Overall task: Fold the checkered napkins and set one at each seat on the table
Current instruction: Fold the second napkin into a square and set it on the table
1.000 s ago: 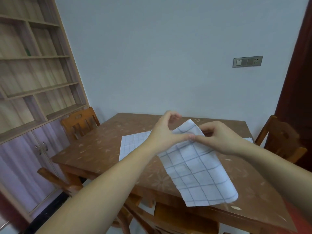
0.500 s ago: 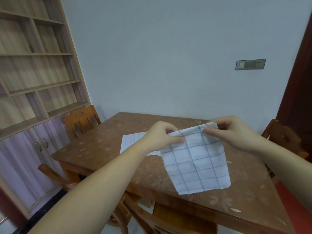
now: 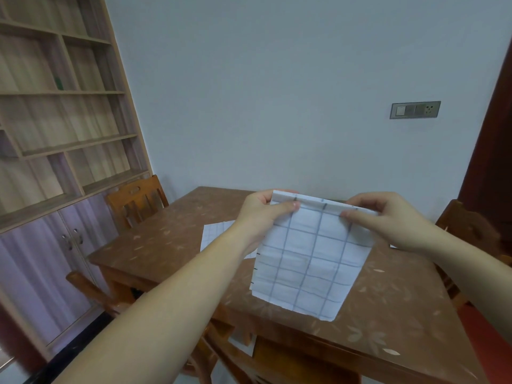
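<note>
White checkered napkin (image 3: 310,261) hangs from left hand (image 3: 263,214) and right hand (image 3: 388,220), both grips pinching its top.

Your one head camera, forward and down, close over the table (image 3: 155,245) at six o'clock, wall (image 3: 277,106) at twelve.

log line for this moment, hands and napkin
checkered napkin: hanging above table | left hand: pinches its top edge | right hand: pinches its top edge | second napkin: flat on table
</note>
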{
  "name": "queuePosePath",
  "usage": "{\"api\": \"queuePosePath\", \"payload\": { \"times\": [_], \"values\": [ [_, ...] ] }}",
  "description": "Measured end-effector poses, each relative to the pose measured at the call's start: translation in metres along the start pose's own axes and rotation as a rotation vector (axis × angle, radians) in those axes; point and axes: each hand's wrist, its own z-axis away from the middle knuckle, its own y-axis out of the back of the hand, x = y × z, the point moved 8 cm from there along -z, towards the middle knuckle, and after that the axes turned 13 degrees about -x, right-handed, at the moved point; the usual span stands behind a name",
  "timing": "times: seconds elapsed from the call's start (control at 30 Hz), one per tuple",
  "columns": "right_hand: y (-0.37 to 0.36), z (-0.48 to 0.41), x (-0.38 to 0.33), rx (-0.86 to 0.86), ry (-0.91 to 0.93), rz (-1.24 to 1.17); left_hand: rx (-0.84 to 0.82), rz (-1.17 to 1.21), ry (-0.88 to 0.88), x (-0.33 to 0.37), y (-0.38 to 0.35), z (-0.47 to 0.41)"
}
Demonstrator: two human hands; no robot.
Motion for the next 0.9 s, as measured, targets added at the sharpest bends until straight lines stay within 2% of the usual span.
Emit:
{"api": "queuePosePath", "payload": {
  "times": [0.27,0.37,0.6,0.9],
  "values": [
    [0.005,0.000,-0.001,0.040,0.006,-0.068,-0.028,-0.005,0.029,-0.003,-0.004,0.000],
    [0.007,0.003,-0.005,0.090,0.043,-0.011,-0.009,-0.009,0.016,-0.004,-0.003,-0.001],
    [-0.009,-0.002,-0.047,0.108,0.214,0.411,-0.037,0.035,-0.019,-0.003,-0.016,-0.003],
    [-0.017,-0.010,-0.051,0.124,0.186,0.439,-0.036,0.041,-0.043,-0.002,-0.019,-0.002]
  ]
}}
